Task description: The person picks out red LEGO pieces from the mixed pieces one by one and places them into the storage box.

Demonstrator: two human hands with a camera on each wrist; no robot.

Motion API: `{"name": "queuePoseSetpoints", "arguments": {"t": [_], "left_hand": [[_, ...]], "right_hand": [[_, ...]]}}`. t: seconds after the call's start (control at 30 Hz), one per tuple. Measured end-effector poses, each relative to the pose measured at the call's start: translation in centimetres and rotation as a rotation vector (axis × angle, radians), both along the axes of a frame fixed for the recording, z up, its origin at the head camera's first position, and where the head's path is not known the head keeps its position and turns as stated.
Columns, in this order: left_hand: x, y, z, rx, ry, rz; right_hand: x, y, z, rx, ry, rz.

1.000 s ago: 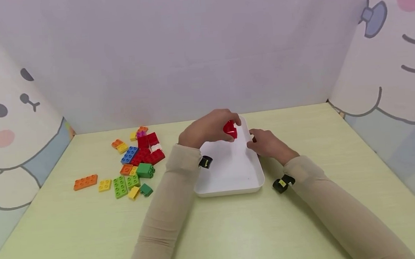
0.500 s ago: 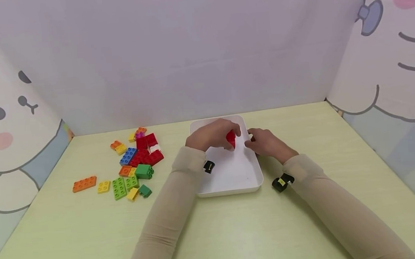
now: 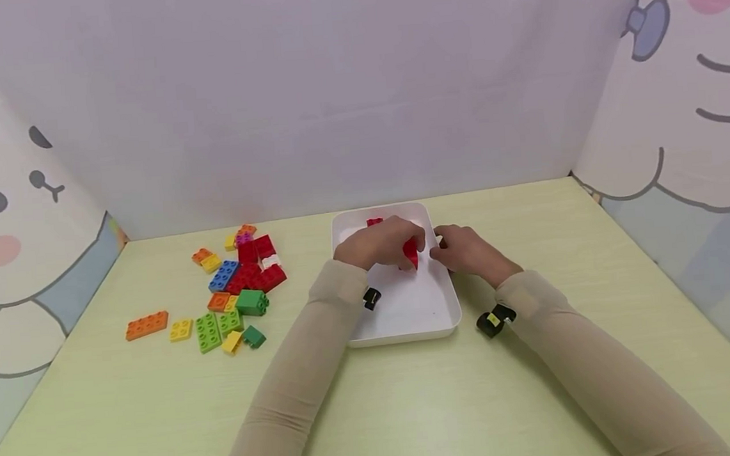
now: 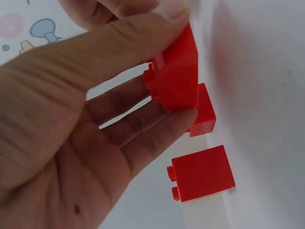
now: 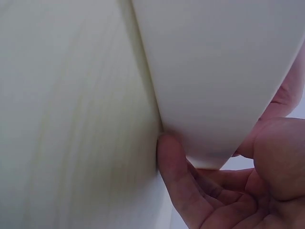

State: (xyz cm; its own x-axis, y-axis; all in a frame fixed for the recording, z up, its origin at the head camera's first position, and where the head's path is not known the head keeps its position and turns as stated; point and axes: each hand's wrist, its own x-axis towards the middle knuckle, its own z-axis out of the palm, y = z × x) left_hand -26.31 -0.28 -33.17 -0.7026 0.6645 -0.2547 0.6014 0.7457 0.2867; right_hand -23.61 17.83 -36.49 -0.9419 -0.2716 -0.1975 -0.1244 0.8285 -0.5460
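Note:
My left hand [image 3: 383,243] is over the white tray [image 3: 408,323], pinching a red toy building brick [image 3: 410,253] between thumb and fingers. Close up in the left wrist view, the held brick [image 4: 180,71] has its studs facing the palm. Two more red bricks lie beyond and below it, a nearer one [image 4: 204,174] and one [image 4: 206,114] partly covered by the held brick. At the tray's right side, my right hand [image 3: 472,253] grips the wall. In the right wrist view one fingertip [image 5: 170,148] presses low against the tray's outer wall [image 5: 209,86].
Left of the tray a loose group of bricks covers the table [image 3: 401,407]: red bricks [image 3: 257,266], a blue brick [image 3: 223,275], green bricks [image 3: 252,302], an orange brick [image 3: 147,325] and several yellow ones. A pale fabric wall [image 3: 332,104] stands behind the table.
My left hand has come down and slightly nearer in the tray with the red brick. A red brick at the tray's far end now shows behind it. The right hand stays at the tray's wall.

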Motion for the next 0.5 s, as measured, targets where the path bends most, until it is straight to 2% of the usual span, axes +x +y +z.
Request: {"name": "queuePoseSetpoints", "arguments": {"t": [0.5], "left_hand": [[0.54, 0.55, -0.55, -0.016, 0.000, 0.002]], "right_hand": [[-0.09, 0.03, 0.09, -0.001, 0.006, 0.005]]}}
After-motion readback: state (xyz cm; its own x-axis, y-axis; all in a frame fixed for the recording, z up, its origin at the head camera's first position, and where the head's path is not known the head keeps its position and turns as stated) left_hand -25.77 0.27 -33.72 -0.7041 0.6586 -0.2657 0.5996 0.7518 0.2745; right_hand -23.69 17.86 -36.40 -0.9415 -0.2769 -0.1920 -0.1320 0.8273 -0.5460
